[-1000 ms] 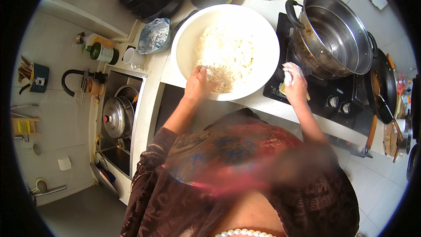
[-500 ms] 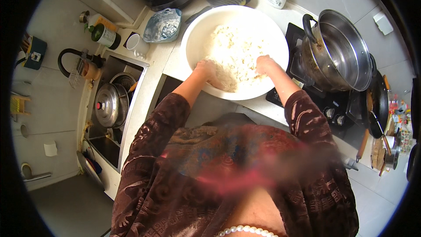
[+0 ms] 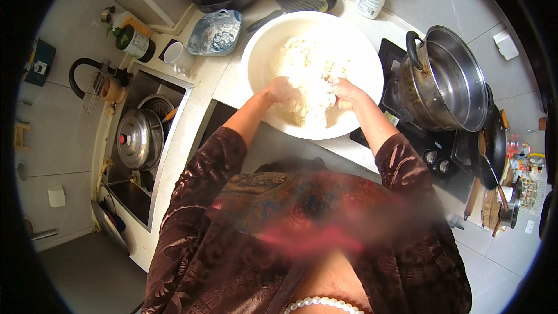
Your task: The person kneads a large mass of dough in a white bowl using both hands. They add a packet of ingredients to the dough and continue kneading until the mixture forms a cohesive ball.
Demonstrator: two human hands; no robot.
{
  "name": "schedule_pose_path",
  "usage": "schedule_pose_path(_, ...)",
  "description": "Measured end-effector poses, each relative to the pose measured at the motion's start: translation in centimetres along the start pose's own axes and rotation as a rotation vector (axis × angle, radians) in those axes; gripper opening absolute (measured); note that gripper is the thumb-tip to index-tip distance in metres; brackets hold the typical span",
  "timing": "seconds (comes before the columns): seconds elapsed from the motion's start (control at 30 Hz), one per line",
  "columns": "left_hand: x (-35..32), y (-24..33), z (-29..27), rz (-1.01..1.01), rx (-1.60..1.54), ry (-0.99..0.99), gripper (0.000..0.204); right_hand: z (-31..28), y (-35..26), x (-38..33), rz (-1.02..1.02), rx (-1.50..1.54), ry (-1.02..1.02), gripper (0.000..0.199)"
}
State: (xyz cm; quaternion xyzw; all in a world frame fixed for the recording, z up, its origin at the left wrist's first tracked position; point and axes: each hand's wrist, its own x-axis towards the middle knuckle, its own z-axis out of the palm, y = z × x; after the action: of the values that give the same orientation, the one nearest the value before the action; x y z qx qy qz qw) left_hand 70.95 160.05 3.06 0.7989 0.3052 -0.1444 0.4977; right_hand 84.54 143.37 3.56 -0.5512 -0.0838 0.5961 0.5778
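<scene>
1. Worktop (image 3: pixel 226 75): our base; hob (image 3: pixel 417 139) just to the R.
2. Big white bowl (image 3: pixel 254 64): at worktop's front edge. Looks like smooth, prob. plastic, light-ish for its size, heavier w/ contents. Rim's the place to grip, opp. sides; floury fingers could slip.
3. Pale floury mix (image 3: pixel 312 90): inside bowl, btwn our hands. Looks soft, crumbly; prob. falls apart if pinched, so best scooped from below w/ both palms.
4. L hand (image 3: pixel 280 90): in bowl, at mix's L side; fingers mostly lost in glare, so can't tell if wide or closed.
5. R hand (image 3: pixel 347 94): opp. side, fingers bent inward against mix; can't tell if we're gripping any.
6. Small clumps (image 3: pixel 297 43): far side of mix; prob. light, fragile.
</scene>
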Motion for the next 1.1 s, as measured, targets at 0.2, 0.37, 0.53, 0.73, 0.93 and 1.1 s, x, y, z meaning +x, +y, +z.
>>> schedule_pose_path(0.2, 0.2, 0.3, -2.8, 0.187, -0.487, 0.155, 0.053, 0.1, -2.4, 0.8, -0.306, -0.074, 0.031, 0.040)
schedule_pose_path(0.37, -2.7, -0.3, -3.1, 0.453, 0.128, 0.348, 0.029, -2.6, -4.3, -0.1, -0.312, -0.751, 0.328, 0.031)
schedule_pose_path(0.53, -5.8, -2.0, -0.5, 0.542, 0.431, 0.712, 0.017, -3.3, -2.3, -2.4, -0.120, -1.267, 0.618, 0.023)
schedule_pose_path(0.73, -5.9, -2.1, -0.2, 0.439, 0.341, 0.733, 0.015, -0.5, 2.0, -3.3, -0.272, -1.384, 0.542, 0.024)
schedule_pose_path(0.93, -6.4, -1.7, -0.1, 0.467, 0.450, 0.742, 0.024, -2.8, -1.1, -1.3, -0.436, -1.201, 0.789, 0.032)
schedule_pose_path(1.1, -6.3, -1.9, -0.2, 0.422, 0.462, 0.689, 0.027, -6.3, -2.4, 3.7, -0.442, -1.277, 1.003, 0.042)
